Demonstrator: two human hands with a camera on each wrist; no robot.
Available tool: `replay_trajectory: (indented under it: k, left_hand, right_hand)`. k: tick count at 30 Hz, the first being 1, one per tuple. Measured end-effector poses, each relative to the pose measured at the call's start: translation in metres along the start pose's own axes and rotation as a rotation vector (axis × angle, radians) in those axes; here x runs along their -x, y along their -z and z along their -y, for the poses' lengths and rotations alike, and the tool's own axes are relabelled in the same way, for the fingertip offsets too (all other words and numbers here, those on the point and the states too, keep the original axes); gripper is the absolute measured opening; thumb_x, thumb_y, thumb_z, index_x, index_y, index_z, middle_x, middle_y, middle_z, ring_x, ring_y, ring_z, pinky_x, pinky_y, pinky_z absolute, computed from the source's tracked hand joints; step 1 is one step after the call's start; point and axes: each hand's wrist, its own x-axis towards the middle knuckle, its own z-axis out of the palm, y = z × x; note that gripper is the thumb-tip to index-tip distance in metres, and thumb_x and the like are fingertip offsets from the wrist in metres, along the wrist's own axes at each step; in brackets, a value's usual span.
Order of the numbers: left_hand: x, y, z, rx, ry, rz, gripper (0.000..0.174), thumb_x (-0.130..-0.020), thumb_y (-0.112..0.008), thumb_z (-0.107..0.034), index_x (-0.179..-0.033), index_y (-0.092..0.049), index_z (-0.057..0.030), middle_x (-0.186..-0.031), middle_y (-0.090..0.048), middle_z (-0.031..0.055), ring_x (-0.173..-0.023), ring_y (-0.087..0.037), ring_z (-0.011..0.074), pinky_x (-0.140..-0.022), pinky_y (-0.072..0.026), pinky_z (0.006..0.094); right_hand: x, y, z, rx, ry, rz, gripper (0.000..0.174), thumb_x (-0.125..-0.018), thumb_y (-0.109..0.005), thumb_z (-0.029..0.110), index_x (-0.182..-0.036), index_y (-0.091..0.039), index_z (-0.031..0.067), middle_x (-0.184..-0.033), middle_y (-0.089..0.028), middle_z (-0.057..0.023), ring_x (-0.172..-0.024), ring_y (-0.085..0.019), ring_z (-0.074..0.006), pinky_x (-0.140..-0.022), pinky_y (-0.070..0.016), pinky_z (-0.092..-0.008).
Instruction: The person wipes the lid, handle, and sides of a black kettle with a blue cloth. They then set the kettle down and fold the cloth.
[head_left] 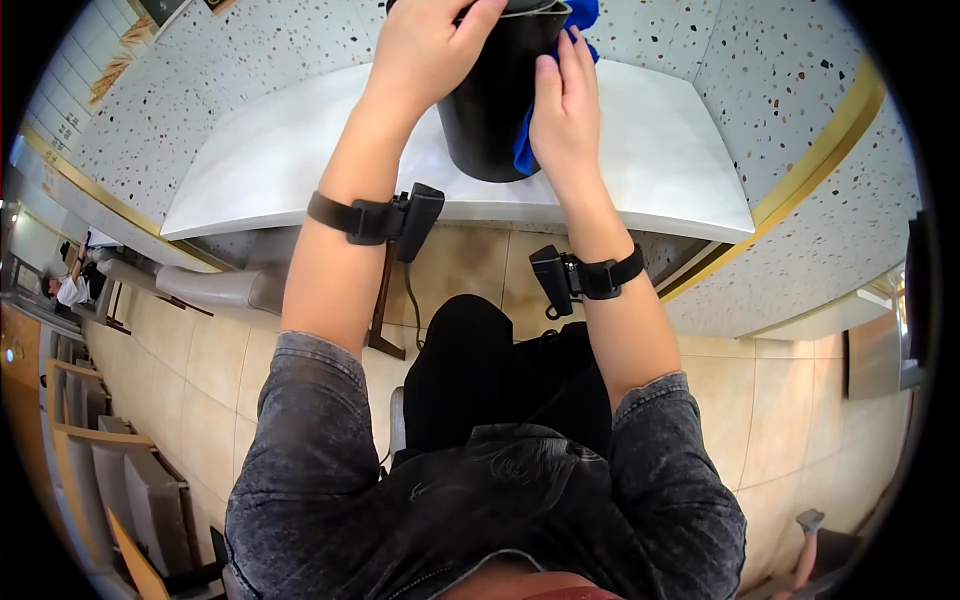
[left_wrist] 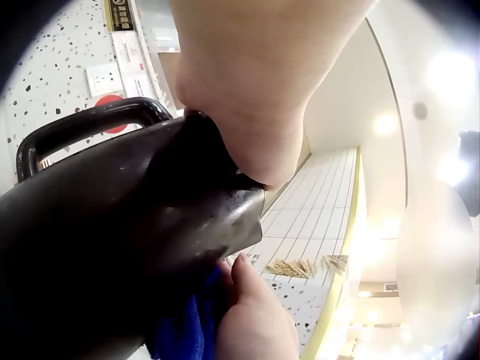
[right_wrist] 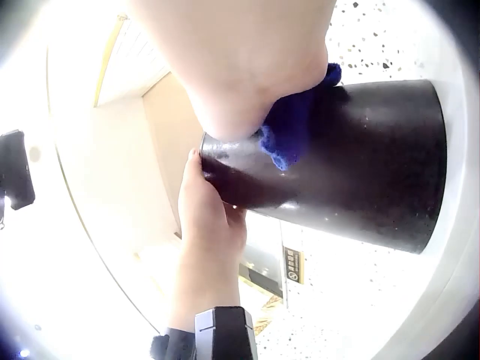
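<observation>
A black pitcher (head_left: 490, 120) stands on the white table, its open top at the upper edge of the head view. My left hand (head_left: 430, 55) grips it at the rim; in the right wrist view the left thumb and palm (right_wrist: 202, 214) lie along its upper side. The pitcher's handle (left_wrist: 90, 124) shows in the left wrist view. My right hand (head_left: 568, 120) holds a blue cloth (head_left: 523, 150) against the pitcher's other side, with cloth (right_wrist: 289, 131) bunched between palm and wall. The left fingertips are hidden.
The pitcher rests on a white table (head_left: 270, 150) with a speckled panel (head_left: 660, 30) behind it. A grey chair (head_left: 220, 288) is at the left below the table. Another person (head_left: 75, 285) is at the far left, and a foot (head_left: 810, 520) shows at lower right.
</observation>
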Motion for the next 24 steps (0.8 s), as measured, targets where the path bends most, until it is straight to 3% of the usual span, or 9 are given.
replay_trajectory:
  k: [4,12,13,14,16,17,18,20,24]
  left_hand:
    - [0.002,0.001,-0.001,-0.018,0.012,-0.021,0.026,-0.092,-0.058,-0.021,-0.100,-0.068,0.0016,-0.099,-0.068,0.0189,-0.094,-0.062,0.0375,-0.085,-0.0485,0.0412]
    - [-0.005,-0.014,-0.018,-0.178,-0.055,-0.073,0.026,-0.092,-0.058,-0.023,-0.088,-0.068,0.0013,-0.088,-0.069,0.0164,-0.082,-0.063,0.0333,-0.075,-0.0483,0.0428]
    - [-0.006,-0.018,-0.022,-0.275,-0.070,-0.107,0.027,-0.092,-0.059,-0.024,-0.086,-0.067,0.0013,-0.083,-0.069,0.0143,-0.076,-0.064,0.0287,-0.070,-0.0484,0.0407]
    - [-0.007,-0.027,-0.022,-0.265,0.063,-0.008,0.032,-0.092,-0.056,-0.034,-0.089,-0.071,-0.0054,-0.087,-0.069,0.0117,-0.085,-0.064,0.0340,-0.080,-0.0471,0.0422]
    - [-0.006,-0.039,-0.034,-0.572,0.018,-0.095,0.036,-0.090,-0.058,-0.039,-0.078,-0.069,-0.0067,-0.078,-0.068,0.0110,-0.077,-0.064,0.0344,-0.076,-0.0463,0.0457]
    - [-0.008,-0.046,-0.039,-0.622,0.023,-0.121,0.040,-0.089,-0.058,-0.042,-0.076,-0.067,-0.0064,-0.076,-0.066,0.0123,-0.077,-0.063,0.0334,-0.077,-0.0448,0.0491]
    - [-0.008,-0.055,-0.043,-0.655,0.041,-0.149,0.040,-0.089,-0.058,-0.043,-0.081,-0.068,-0.0053,-0.081,-0.067,0.0137,-0.083,-0.062,0.0346,-0.082,-0.0420,0.0526]
    - [-0.011,-0.073,-0.050,-0.686,0.116,-0.181,0.043,-0.089,-0.057,-0.046,-0.089,-0.068,-0.0039,-0.090,-0.066,0.0153,-0.091,-0.060,0.0350,-0.087,-0.0390,0.0537]
    - [-0.017,-0.076,-0.077,-0.730,0.202,-0.077,0.047,-0.088,-0.057,-0.049,-0.100,-0.067,-0.0048,-0.094,-0.065,0.0160,-0.093,-0.058,0.0356,-0.088,-0.0375,0.0542]
  right_hand:
    - [0.035,0.011,0.000,0.051,-0.032,0.149,0.057,-0.093,-0.045,0.014,-0.142,-0.031,-0.0116,-0.148,-0.030,-0.0329,-0.139,-0.027,-0.0449,-0.115,-0.0218,-0.0426]
    - [0.084,0.054,0.002,0.392,-0.044,0.485,0.064,-0.081,-0.053,-0.001,-0.141,-0.033,-0.0098,-0.142,-0.038,-0.0314,-0.130,-0.040,-0.0464,-0.107,-0.0367,-0.0405]
    - [0.084,0.052,-0.004,0.386,-0.015,0.412,0.064,-0.078,-0.054,-0.003,-0.139,-0.036,-0.0101,-0.136,-0.043,-0.0318,-0.121,-0.045,-0.0465,-0.103,-0.0394,-0.0427]
    - [0.084,0.051,-0.009,0.378,0.015,0.337,0.064,-0.075,-0.056,-0.006,-0.136,-0.038,-0.0104,-0.130,-0.047,-0.0322,-0.113,-0.050,-0.0467,-0.099,-0.0421,-0.0449]
    - [0.071,0.052,-0.012,0.357,0.021,0.301,0.063,-0.076,-0.057,-0.003,-0.136,-0.040,-0.0089,-0.126,-0.051,-0.0303,-0.112,-0.050,-0.0462,-0.099,-0.0423,-0.0440]
    - [0.062,0.054,-0.006,0.280,-0.119,0.269,0.061,-0.078,-0.058,-0.001,-0.136,-0.040,-0.0087,-0.125,-0.053,-0.0298,-0.111,-0.051,-0.0451,-0.098,-0.0425,-0.0442]
    - [0.054,0.055,-0.003,0.201,-0.256,0.237,0.060,-0.079,-0.058,0.000,-0.136,-0.041,-0.0085,-0.124,-0.054,-0.0292,-0.110,-0.053,-0.0440,-0.098,-0.0428,-0.0443]
    - [0.049,0.055,-0.024,0.326,-0.195,0.084,0.055,-0.083,-0.059,0.006,-0.133,-0.043,-0.0075,-0.123,-0.056,-0.0284,-0.108,-0.058,-0.0394,-0.096,-0.0437,-0.0393]
    - [0.034,0.051,-0.037,-0.061,-0.290,-0.146,0.043,-0.090,-0.065,0.018,-0.120,-0.045,-0.0050,-0.111,-0.060,-0.0228,-0.100,-0.060,-0.0295,-0.092,-0.0450,-0.0367]
